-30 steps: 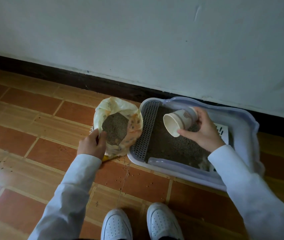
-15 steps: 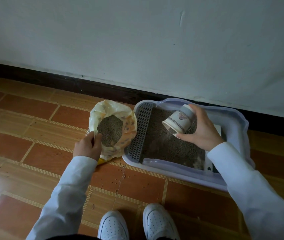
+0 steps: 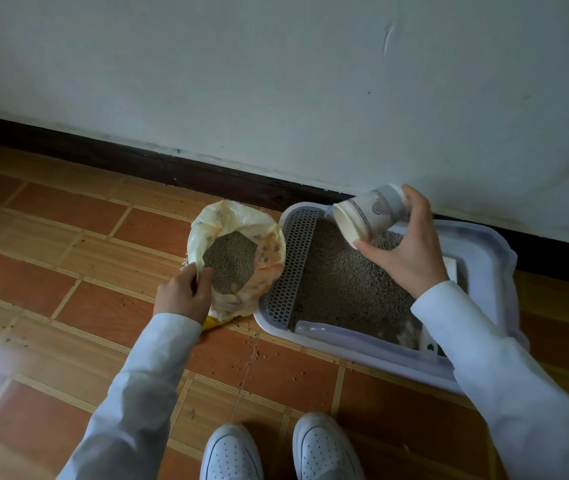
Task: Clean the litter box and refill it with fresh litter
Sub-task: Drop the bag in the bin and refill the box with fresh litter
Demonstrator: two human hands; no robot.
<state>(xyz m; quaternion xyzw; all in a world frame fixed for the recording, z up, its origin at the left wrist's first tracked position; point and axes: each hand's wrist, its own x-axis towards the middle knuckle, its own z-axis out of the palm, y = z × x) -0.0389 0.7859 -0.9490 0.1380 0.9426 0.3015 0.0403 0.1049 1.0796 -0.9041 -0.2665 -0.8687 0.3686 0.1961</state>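
A pale plastic litter box lies on the tiled floor against the wall, with grey litter spread inside and a perforated grid along its left end. My right hand holds a patterned paper cup tipped on its side above the box's far left part, mouth facing left and down. Left of the box stands an open yellow-white litter bag with grey granules in it. My left hand grips the bag's near rim.
Loose granules are scattered on the floor tiles in front of the bag and box. A dark skirting board runs under the white wall. My two white shoes are at the bottom edge. A white card lies in the box's right end.
My right hand tipped the cup mouth-down over the litter, then lifted it higher toward the box's far left corner. My left hand kept its grip on the bag.
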